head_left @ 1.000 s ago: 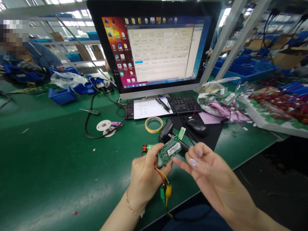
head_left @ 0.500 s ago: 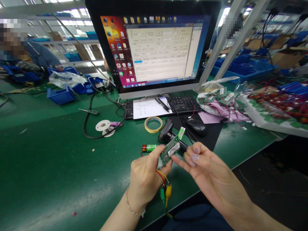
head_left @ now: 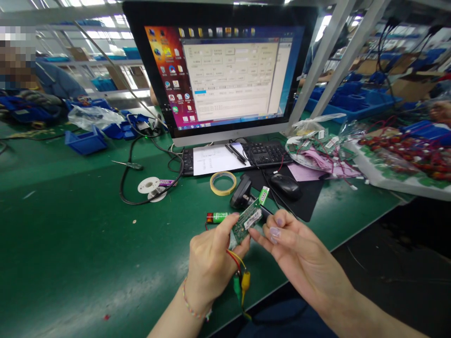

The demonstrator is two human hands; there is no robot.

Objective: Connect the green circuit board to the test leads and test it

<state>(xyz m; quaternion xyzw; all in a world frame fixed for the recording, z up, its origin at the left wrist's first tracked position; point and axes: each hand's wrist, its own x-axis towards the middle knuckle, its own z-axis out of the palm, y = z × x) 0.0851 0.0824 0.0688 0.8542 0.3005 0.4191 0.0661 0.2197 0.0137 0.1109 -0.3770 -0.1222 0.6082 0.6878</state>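
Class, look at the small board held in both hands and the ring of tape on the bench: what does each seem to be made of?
Circuit board: looks like rigid green laminate, semi-gloss, with tiny metallic contacts and a white paper-like label. Tape roll: seemingly a thin yellowish translucent film wound in a ring; its glossy rim suggests plastic, though paper tape is possible.

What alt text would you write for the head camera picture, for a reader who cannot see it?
A person's left hand holds a small green circuit board above a green workbench, while the right hand touches its edge. Red and yellow wires hang below it. Behind are a monitor, keyboard, mouse and tape roll.
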